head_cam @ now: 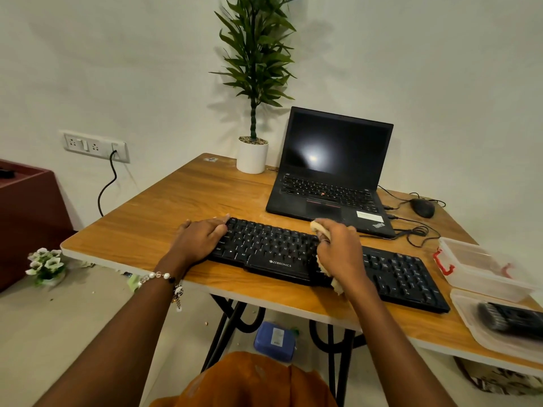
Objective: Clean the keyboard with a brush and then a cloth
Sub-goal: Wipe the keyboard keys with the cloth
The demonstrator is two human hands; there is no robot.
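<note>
A black keyboard (273,248) lies across the near part of the wooden table (164,212). My left hand (202,236) rests on its left end, fingers laid flat over the edge and the leftmost keys. My right hand (340,251) grips a bunched pale yellow cloth (318,227) and presses it on the keys in the middle of the board. Cloth shows above and below the fist; the keys under it are hidden. A dark brush (511,320) lies blurred in a clear lid at the right edge.
An open black laptop (332,174) stands behind the keyboard, with a potted plant (252,155) to its left and a mouse (423,207) with loose cables to its right. A clear plastic box (476,264) with red clips sits at the right.
</note>
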